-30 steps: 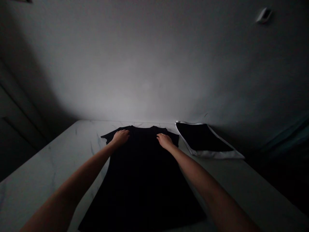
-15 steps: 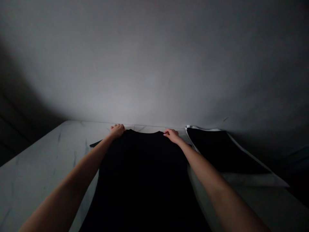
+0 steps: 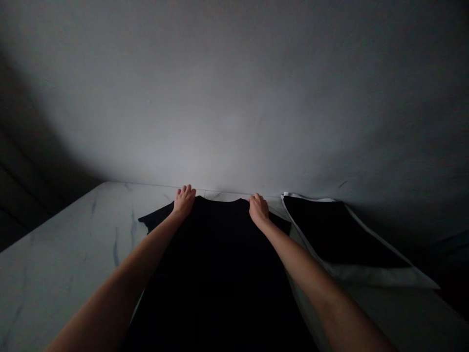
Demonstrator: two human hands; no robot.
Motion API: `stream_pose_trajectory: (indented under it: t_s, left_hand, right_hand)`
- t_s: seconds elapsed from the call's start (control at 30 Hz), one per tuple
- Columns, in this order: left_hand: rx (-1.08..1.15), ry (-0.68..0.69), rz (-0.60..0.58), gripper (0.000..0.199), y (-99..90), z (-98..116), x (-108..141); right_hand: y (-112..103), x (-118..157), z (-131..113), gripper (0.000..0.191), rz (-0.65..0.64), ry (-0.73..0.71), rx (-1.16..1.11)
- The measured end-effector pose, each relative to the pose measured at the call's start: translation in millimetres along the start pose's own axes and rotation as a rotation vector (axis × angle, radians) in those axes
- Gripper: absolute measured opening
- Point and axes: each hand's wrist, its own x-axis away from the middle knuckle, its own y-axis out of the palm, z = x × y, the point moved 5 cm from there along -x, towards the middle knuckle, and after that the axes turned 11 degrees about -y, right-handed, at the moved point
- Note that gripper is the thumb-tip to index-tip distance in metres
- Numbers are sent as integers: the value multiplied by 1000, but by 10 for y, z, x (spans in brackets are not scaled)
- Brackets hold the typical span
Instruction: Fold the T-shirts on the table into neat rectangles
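A black T-shirt (image 3: 223,264) lies spread out over the marble-patterned surface, its neckline at the far end and its lower part running out of the bottom of the view. My left hand (image 3: 184,200) is closed on the shoulder seam just left of the neckline, knuckles up. On the opposite shoulder, right of the neckline, my right hand (image 3: 259,207) has its fingers curled over the cloth. Both short sleeves show beyond my hands. My fingertips are partly hidden, and folds in the dark cloth are hard to see.
To the right lies a flat black piece of cloth (image 3: 340,234) on a white sheet or bag (image 3: 388,277). A grey wall (image 3: 227,98) rises directly behind the far edge of the marble-patterned surface (image 3: 73,244). The room is dim.
Both hands have turned more upright and moved slightly inward along the shoulders, towards the neckline. More of both sleeves now shows. The shirt has barely moved.
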Motion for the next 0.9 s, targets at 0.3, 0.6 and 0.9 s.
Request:
stream_pose_trajectory:
  t_s: [0.3, 0.6, 0.9]
  left_hand:
    - [45, -19, -95, 44, 159, 17, 356]
    - [91, -40, -231, 56, -9, -212, 603]
    - [89, -347, -128, 38, -429, -1169, 935]
  right_hand:
    - [379, 224, -22, 59, -220, -24, -54]
    - [160, 63, -164, 66, -283, 115, -8]
    - [-50, -413, -1718, 34, -110, -318, -219]
